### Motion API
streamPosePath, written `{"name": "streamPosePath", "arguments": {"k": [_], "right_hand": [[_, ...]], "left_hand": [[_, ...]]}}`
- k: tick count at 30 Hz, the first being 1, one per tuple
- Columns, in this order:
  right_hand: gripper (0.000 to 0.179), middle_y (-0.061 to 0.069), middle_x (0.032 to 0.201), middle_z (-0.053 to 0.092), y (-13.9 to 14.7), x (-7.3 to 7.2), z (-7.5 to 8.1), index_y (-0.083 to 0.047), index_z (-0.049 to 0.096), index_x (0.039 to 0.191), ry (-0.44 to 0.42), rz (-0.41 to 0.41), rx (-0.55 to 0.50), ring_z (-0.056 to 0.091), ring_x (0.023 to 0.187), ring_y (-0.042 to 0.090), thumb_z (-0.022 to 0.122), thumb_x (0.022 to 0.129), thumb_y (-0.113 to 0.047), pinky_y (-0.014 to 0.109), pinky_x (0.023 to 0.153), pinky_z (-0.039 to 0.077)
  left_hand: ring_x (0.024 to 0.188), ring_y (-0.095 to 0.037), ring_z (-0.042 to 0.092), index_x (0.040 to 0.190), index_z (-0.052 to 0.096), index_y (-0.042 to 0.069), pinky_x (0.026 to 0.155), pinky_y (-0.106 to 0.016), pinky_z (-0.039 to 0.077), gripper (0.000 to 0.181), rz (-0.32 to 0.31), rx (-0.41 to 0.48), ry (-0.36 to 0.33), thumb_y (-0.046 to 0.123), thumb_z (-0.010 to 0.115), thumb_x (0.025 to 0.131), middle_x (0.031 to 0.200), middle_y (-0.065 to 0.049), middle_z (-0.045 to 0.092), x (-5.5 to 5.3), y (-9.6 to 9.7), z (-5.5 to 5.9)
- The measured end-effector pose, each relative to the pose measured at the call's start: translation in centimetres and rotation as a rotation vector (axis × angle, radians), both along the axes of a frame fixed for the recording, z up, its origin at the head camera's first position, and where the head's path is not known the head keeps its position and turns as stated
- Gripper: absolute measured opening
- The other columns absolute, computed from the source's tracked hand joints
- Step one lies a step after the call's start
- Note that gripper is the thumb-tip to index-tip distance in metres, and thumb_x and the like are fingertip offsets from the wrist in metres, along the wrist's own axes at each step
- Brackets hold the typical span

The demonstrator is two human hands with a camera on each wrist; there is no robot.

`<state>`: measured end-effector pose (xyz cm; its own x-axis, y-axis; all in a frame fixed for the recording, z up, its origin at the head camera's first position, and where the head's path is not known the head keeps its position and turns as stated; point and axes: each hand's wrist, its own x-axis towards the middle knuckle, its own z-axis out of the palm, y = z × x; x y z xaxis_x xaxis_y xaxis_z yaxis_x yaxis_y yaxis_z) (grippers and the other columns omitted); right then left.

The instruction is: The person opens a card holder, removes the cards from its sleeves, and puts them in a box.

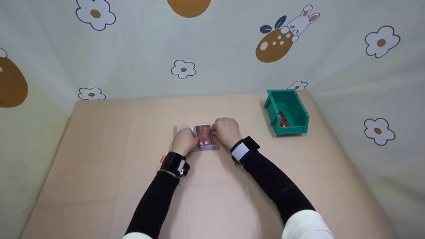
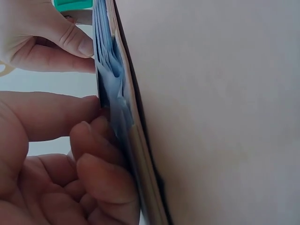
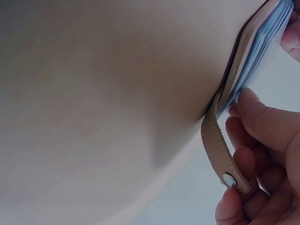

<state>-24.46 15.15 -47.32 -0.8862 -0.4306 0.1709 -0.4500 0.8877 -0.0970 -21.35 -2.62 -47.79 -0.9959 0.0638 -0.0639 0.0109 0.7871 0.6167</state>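
Note:
A card holder (image 1: 216, 146) with a stack of clear bluish sleeves (image 2: 111, 77) lies spread on the table. A red card (image 1: 205, 135) lies face up over the sleeves. At the card's left edge, my left hand (image 1: 184, 142) pinches it between thumb and finger, the other fingers curled against the holder. On the right side, my right hand (image 1: 227, 131) grips the sleeves' edge with the thumb on top. The holder's tan strap (image 3: 216, 145), with a metal snap, hangs beside the right hand's curled fingers.
At the back right of the table (image 1: 139, 172) stands a green bin (image 1: 290, 130) with another red card (image 1: 283, 120) inside. A patterned curtain (image 1: 225, 43) encloses the table at the back and sides.

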Motion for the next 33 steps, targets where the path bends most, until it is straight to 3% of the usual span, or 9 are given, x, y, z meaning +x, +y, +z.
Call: {"name": "streamPosePath", "arguments": {"k": [6,13,21,30,33], "right_hand": [[0.009,0.004,0.088,0.072,-0.1,0.0,-0.1,-0.018,0.081,0.09,0.002,-0.009,0.016,0.067,0.082,0.027,0.079,0.082,-0.022,0.043,0.074,0.051],[0.009,0.004,0.087,0.072,-0.2,-0.1,-0.1,-0.018,0.081,0.089,0.011,-0.011,0.021,0.067,0.08,0.027,0.08,0.081,-0.023,0.043,0.072,0.051],[0.007,0.004,0.087,0.072,-0.4,-0.1,0.0,-0.017,0.081,0.087,-0.011,-0.033,0.044,0.068,0.081,0.027,0.08,0.082,-0.022,0.042,0.073,0.051],[0.009,0.004,0.088,0.073,-0.6,-0.1,0.2,-0.016,0.081,0.089,-0.016,-0.022,0.042,0.068,0.082,0.026,0.079,0.083,-0.023,0.041,0.074,0.051],[0.009,0.005,0.089,0.073,-0.5,0.0,0.2,-0.016,0.081,0.089,-0.017,-0.02,0.037,0.068,0.082,0.027,0.079,0.083,-0.023,0.042,0.074,0.051]], "left_hand": [[0.063,-0.022,0.053,0.06,0.05,0.014,0.057,-0.035,0.043,0.031,0.007,-0.008,-0.031,0.018,0.064,0.087,0.069,-0.004,0.057,-0.2,0.0,0.0],[0.06,-0.02,0.05,0.058,0.046,0.015,0.057,-0.033,0.041,0.036,-0.014,0.018,-0.047,0.018,0.065,0.088,0.066,-0.004,0.056,-0.4,-0.2,-0.1],[0.06,-0.02,0.049,0.056,0.042,0.016,0.057,-0.034,0.04,0.035,-0.053,-0.005,-0.047,0.016,0.057,0.087,0.066,-0.003,0.054,-0.5,-0.5,-0.1],[0.061,-0.02,0.05,0.062,0.047,0.014,0.057,-0.032,0.039,0.028,-0.019,0.03,-0.107,0.018,0.06,0.088,0.072,-0.006,0.058,-0.5,-1.1,0.0],[0.057,-0.019,0.047,0.062,0.046,0.013,0.054,-0.031,0.037,0.029,-0.018,0.048,-0.126,0.018,0.06,0.087,0.066,-0.003,0.053,-0.5,-1.6,0.1]]}}
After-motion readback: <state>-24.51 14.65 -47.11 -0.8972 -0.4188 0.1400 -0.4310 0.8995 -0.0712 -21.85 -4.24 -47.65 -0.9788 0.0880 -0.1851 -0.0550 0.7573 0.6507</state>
